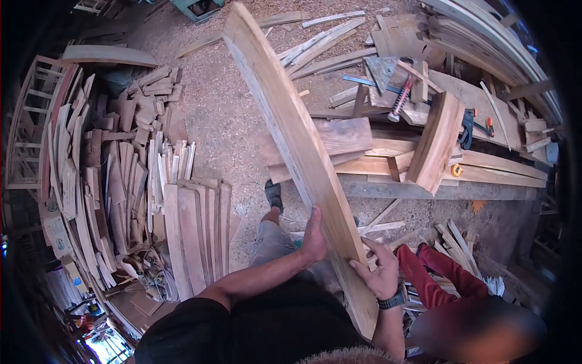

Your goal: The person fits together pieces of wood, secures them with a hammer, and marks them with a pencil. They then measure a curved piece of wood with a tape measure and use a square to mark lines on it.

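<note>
A long wooden plank [291, 124] slants across the middle of the view, from near my chest up to the top. My left hand [314, 238] grips its left edge, thumb pointing up along the wood. Lower down, my right hand [379, 270] holds the opposite edge, its thumb lying on the plank's face. A dark watch is on the right wrist. The fingers under the plank are partly hidden. Beyond it, a reddish-brown board [345, 138] rests on the workbench, partly covered by the plank.
On the bench [442, 189] at right lie a thick wood block [436, 142], a yellow tape measure [456, 170], clamps [467, 128] and a triangular square [382, 73]. Upright boards [197, 233] and offcuts stand at left. A person in red trousers [424, 276] is close at lower right.
</note>
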`<state>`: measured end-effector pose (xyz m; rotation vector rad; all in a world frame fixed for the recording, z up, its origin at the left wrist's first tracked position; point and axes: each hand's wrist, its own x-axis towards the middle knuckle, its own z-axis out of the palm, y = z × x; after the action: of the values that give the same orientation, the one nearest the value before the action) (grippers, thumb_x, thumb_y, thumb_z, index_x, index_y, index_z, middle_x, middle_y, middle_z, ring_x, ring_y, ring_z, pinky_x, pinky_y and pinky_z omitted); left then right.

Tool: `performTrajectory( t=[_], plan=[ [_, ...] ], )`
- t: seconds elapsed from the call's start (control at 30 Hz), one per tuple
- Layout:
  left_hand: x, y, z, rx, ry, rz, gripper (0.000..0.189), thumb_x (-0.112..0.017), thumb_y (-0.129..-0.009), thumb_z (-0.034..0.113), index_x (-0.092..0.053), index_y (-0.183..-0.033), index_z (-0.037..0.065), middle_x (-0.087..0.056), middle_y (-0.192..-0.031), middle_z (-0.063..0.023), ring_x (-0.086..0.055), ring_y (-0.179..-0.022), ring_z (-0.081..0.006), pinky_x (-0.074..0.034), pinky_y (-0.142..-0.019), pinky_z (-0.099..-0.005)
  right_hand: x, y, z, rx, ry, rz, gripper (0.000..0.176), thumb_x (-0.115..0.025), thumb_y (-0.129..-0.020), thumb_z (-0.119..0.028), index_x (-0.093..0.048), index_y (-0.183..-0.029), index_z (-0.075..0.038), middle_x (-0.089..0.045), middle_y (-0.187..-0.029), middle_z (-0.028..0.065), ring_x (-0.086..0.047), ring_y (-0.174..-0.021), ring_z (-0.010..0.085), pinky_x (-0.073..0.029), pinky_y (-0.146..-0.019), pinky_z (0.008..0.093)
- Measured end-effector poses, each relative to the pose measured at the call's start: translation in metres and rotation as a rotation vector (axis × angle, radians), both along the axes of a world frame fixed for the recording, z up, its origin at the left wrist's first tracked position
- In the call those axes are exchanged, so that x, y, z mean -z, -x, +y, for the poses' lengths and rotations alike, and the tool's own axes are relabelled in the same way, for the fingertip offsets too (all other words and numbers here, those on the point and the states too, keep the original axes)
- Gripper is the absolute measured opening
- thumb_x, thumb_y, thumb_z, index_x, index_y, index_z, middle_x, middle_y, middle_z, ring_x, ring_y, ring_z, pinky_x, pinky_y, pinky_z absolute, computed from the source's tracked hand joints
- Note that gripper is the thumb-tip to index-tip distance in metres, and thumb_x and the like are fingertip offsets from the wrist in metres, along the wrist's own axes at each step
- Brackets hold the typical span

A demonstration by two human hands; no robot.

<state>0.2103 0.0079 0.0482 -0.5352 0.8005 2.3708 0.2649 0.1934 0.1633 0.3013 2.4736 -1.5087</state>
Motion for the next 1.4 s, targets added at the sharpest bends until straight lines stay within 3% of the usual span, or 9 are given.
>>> performTrajectory(
  t=[0.2, 0.33, 0.5, 0.6, 0.63, 0.77, 0.9, 1.1, 1.4],
  plan=[
    [0.004, 0.081, -0.090, -0.107, 0.211, -0.061, 0.063, -0.048, -0.106, 0.057, -0.053, -0.140, 0.004, -0.066, -0.126, -0.0094, -0.065, -0.116, -0.0231, -0.055, -0.099, -0.0423, -0.013, -0.039, -0.035, -0.103, -0.202, -0.200, 0.044, -0.087, -0.075, -0.029, -0.074, -0.108, -0.003, -0.074, -0.089, 0.0169, -0.071, -0.082, 0.0339, -0.055, -0.074, 0.0391],
    [0.020, 0.145, -0.153, -0.152, 0.301, -0.129, 0.069, -0.049, -0.105, 0.058, -0.050, -0.144, 0.001, -0.064, -0.132, -0.0145, -0.064, -0.119, -0.0273, -0.054, -0.103, -0.0444, -0.018, -0.046, -0.065, -0.103, -0.284, -0.289, 0.051, -0.083, -0.079, -0.048, -0.072, -0.095, -0.001, -0.068, -0.069, 0.0187, -0.068, -0.064, 0.0378, -0.053, -0.063, 0.0449],
    [-0.002, 0.199, -0.210, -0.068, 0.249, -0.269, 0.070, -0.064, -0.100, 0.051, -0.051, -0.142, -0.004, -0.064, -0.135, -0.0207, -0.066, -0.119, -0.0329, -0.055, -0.102, -0.0452, -0.034, 0.005, -0.118, -0.043, -0.320, -0.446, 0.062, -0.079, -0.081, -0.060, -0.069, -0.088, 0.001, -0.068, -0.069, 0.0197, -0.069, -0.067, 0.0365, -0.053, -0.063, 0.0442],
    [0.021, 0.215, -0.239, -0.078, 0.231, -0.212, 0.065, -0.063, -0.101, 0.046, -0.051, -0.143, -0.004, -0.061, -0.139, -0.0221, -0.064, -0.123, -0.0346, -0.052, -0.107, -0.0469, -0.031, 0.035, -0.138, -0.037, -0.204, -0.483, 0.062, -0.078, -0.083, -0.060, -0.069, -0.089, 0.001, -0.067, -0.069, 0.0197, -0.070, -0.067, 0.0329, -0.053, -0.065, 0.0422],
    [0.024, 0.214, -0.241, -0.076, 0.262, -0.194, 0.062, -0.062, -0.102, 0.043, -0.051, -0.143, -0.002, -0.061, -0.140, -0.0214, -0.061, -0.127, -0.0335, -0.049, -0.110, -0.0469, -0.031, 0.045, -0.142, -0.032, -0.121, -0.505, 0.056, -0.080, -0.086, -0.052, -0.071, -0.094, 0.002, -0.071, -0.072, 0.0173, -0.072, -0.069, 0.0238, -0.054, -0.067, 0.0378],
    [0.041, 0.207, -0.239, -0.062, 0.225, -0.161, 0.056, -0.063, -0.102, 0.034, -0.052, -0.144, -0.001, -0.061, -0.140, -0.0199, -0.059, -0.129, -0.0326, -0.044, -0.114, -0.0454, -0.001, 0.060, -0.153, 0.075, 0.232, -0.498, 0.046, -0.079, -0.093, -0.032, -0.069, -0.109, 0.010, -0.077, -0.090, 0.0132, -0.070, -0.078, 0.0134, -0.055, -0.073, 0.0311],
    [0.032, 0.212, -0.238, -0.031, 0.162, -0.172, 0.055, -0.063, -0.102, 0.031, -0.050, -0.145, -0.001, -0.061, -0.139, -0.0193, -0.059, -0.128, -0.0329, -0.045, -0.113, -0.0448, 0.015, 0.090, -0.173, 0.089, 0.353, -0.457, 0.044, -0.078, -0.094, -0.029, -0.069, -0.110, 0.011, -0.076, -0.093, 0.0131, -0.069, -0.080, 0.0133, -0.055, -0.074, 0.0307],
    [0.054, 0.285, -0.256, 0.096, 0.037, -0.153, 0.058, -0.064, -0.099, 0.030, -0.049, -0.143, -0.004, -0.062, -0.136, -0.0188, -0.060, -0.126, -0.0325, -0.046, -0.110, -0.0463, 0.030, 0.195, -0.227, 0.171, 0.418, -0.443, 0.040, -0.080, -0.093, -0.022, -0.068, -0.112, 0.011, -0.076, -0.096, 0.0132, -0.069, -0.082, 0.0127, -0.056, -0.075, 0.0305],
    [0.068, 0.499, -0.317, 0.250, 0.105, 0.003, 0.049, -0.066, -0.098, 0.022, -0.053, -0.138, -0.003, -0.065, -0.129, -0.0166, -0.065, -0.116, -0.0256, -0.052, -0.103, -0.0420, 0.106, 0.493, -0.334, 0.510, 0.529, -0.431, 0.043, -0.078, -0.093, -0.022, -0.068, -0.116, 0.013, -0.076, -0.098, 0.0163, -0.073, -0.082, 0.0172, -0.059, -0.074, 0.0318]
  ],
)
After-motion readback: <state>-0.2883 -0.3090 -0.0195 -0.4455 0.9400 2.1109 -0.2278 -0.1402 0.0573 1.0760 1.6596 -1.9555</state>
